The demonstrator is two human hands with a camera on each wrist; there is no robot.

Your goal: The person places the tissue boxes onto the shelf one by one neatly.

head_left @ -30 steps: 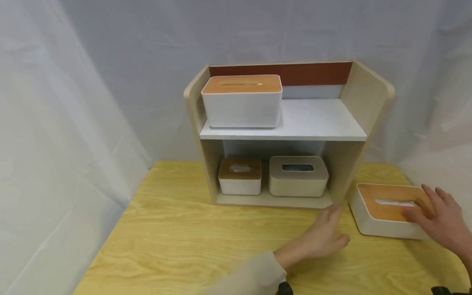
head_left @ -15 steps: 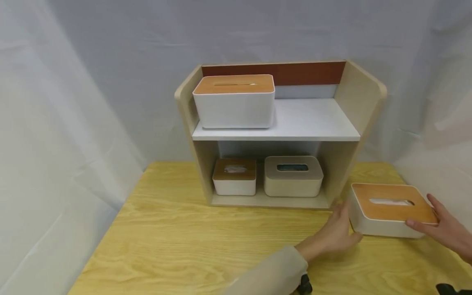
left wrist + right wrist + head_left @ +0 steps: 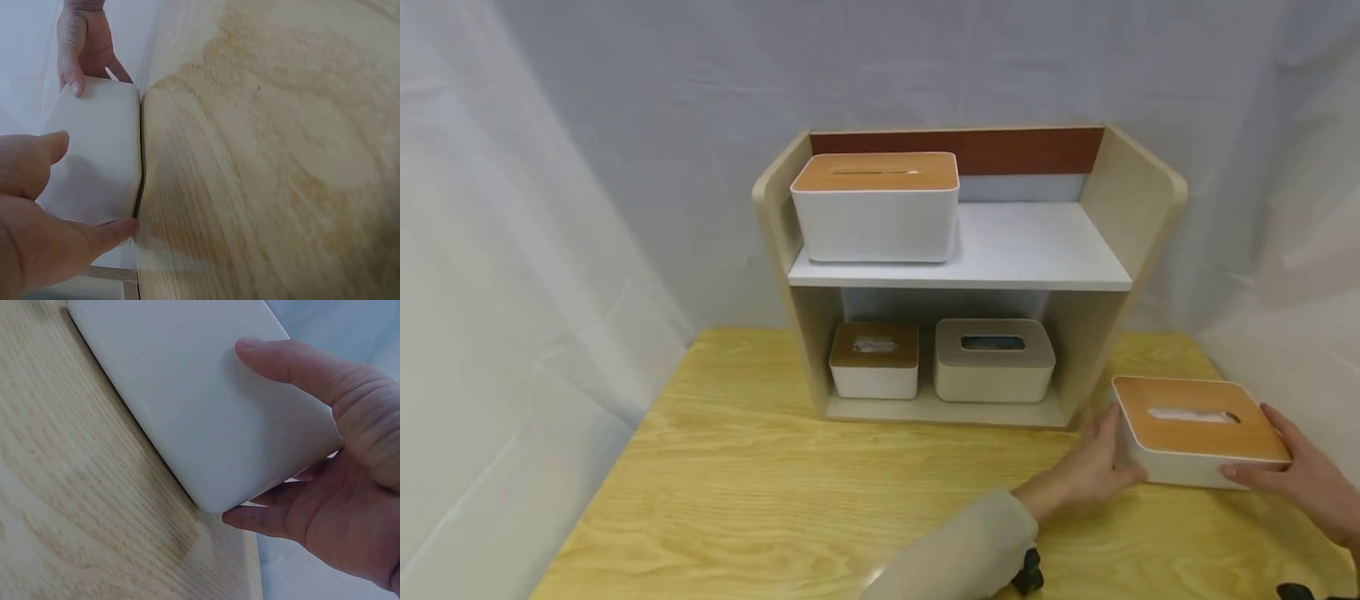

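A white tissue box [image 3: 1195,442] with an orange-brown wood-look lid and a slot stands on the table, right of the shelf unit. My left hand [image 3: 1088,477] holds its left end, fingers along the side and thumb towards the front. At the opposite end my right hand [image 3: 1303,477] grips the right front corner. The right wrist view shows that hand's thumb [image 3: 275,359] pressed on the white front wall [image 3: 169,394], with fingers round the end. In the left wrist view, both hands flank the box [image 3: 94,150]; part of the left fingers is hidden.
A two-tier shelf unit [image 3: 1142,217] stands at the back. On its upper board is a large white tissue box [image 3: 874,225], at the left. Below are a small brown-lidded box [image 3: 874,379] and a beige box [image 3: 994,382]. The wooden table [image 3: 775,517] extends in front; white sheeting hangs around.
My left hand has moved right and come onto the tissue box's left end. The right hand has slid from over the lid to the right front corner. The view has shifted slightly.
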